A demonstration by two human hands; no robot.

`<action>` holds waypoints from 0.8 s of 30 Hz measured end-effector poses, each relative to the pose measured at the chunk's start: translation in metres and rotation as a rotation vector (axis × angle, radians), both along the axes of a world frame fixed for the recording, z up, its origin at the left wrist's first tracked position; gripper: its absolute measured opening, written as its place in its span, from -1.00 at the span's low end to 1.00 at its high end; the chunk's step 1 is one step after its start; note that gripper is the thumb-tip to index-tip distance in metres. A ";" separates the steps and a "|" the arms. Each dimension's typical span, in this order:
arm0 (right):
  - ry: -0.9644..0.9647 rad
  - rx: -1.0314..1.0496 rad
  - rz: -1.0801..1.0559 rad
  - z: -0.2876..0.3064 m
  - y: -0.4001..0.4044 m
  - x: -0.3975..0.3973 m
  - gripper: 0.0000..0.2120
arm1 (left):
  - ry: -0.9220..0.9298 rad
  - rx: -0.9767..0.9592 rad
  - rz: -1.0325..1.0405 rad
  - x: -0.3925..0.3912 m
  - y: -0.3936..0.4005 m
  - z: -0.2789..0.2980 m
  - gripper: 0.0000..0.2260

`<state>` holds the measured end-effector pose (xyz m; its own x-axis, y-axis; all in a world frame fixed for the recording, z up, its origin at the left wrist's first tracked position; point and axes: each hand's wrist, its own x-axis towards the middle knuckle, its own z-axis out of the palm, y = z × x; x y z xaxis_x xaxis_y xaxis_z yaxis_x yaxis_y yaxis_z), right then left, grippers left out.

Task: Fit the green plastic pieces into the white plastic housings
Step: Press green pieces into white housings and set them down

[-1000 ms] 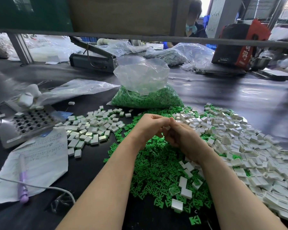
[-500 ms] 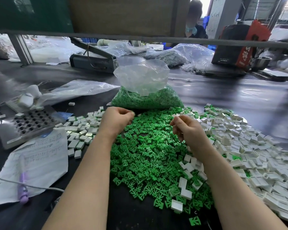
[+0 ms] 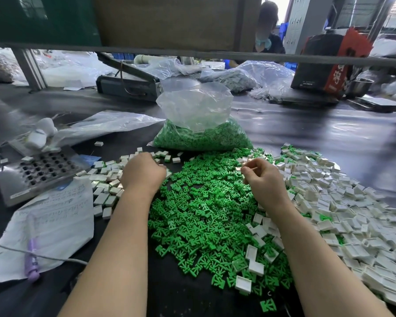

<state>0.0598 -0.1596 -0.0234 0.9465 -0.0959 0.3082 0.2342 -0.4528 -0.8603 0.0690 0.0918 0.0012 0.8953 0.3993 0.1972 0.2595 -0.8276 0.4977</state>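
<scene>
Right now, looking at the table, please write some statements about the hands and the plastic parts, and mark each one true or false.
1. The clear bag behind the loose green pieces holds green pieces. True.
2. The left hand is at the small group of white housings on the left. True.
3. The two hands are pressed together. False: the right hand is apart from the left hand, green pieces between them.
4. The biggest pile of white housings lies on the left. False: it lies on the right.
5. A purple pen lies on the paper. True.
</scene>
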 end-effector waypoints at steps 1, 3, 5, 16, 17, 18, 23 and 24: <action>-0.001 -0.009 -0.004 0.000 0.000 0.000 -0.91 | 0.088 0.022 -0.005 0.000 -0.005 0.003 -0.89; -0.005 -0.027 -0.009 0.000 0.000 0.000 -0.92 | 0.205 0.065 -0.015 -0.001 -0.015 0.005 -0.85; -0.010 -0.045 -0.011 0.000 0.000 0.000 -0.92 | 0.244 0.085 -0.032 -0.002 -0.021 0.006 -0.80; -0.007 -0.119 -0.030 -0.003 -0.001 0.003 -0.93 | 0.113 -0.368 -0.119 0.004 -0.002 0.003 -0.62; -0.008 -0.128 -0.033 -0.004 -0.001 0.003 -0.94 | 0.113 -0.347 -0.104 0.004 0.002 0.003 -0.63; -0.011 -0.143 -0.038 -0.004 -0.001 0.003 -0.94 | 0.124 -0.334 -0.105 0.003 0.005 0.002 -0.64; -0.050 -0.251 -0.097 -0.005 -0.001 0.004 -0.95 | 0.126 -0.272 -0.118 0.002 0.010 -0.003 -0.73; -0.055 -0.280 -0.112 -0.006 -0.002 0.004 -0.95 | 0.116 -0.253 -0.117 0.002 0.010 -0.003 -0.73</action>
<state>0.0637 -0.1614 -0.0290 0.9160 -0.1030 0.3878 0.2120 -0.6963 -0.6857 0.0707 0.1019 -0.0015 0.9489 0.3156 -0.0014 0.2367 -0.7088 0.6645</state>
